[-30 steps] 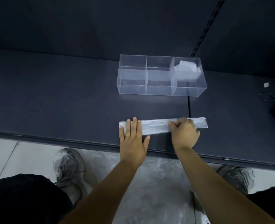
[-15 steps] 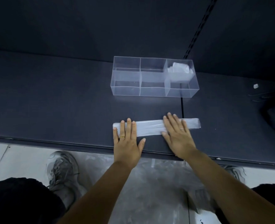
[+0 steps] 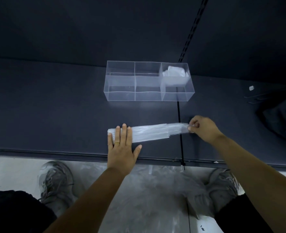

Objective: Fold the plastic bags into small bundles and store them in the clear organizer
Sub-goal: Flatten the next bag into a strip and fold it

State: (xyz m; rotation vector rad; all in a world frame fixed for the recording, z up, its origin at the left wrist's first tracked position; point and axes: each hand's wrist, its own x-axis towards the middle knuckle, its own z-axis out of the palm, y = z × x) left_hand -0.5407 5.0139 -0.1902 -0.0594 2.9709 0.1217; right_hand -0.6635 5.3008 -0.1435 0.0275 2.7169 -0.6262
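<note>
1. Dark grey tabletop is carrying everything, and the person is standing at its near edge.
2. The clear organizer is sitting farther back on it, well apart from both hands.
3. The plastic bag is lying near the front edge. It is folded into a long thin strip running from left to right.
4. The left hand is lying flat and open on the strip's left end, with straight fingers pressing it down.
5. The right hand is pinching the strip's right end between thumb and fingers and lifting it a little off the tabletop.
6. One white bundle is already sitting in the organizer's far right corner space.
7. Things may be going wrong soon, because plastic is slippery and springy. If the flat hand is pressing too softly, the strip may be sliding toward the pull. If the pinch is slipping, the layers may be fanning open and the neat fold may be coming apart. A loose bundle may be puffing up and not fitting its little space.
</note>
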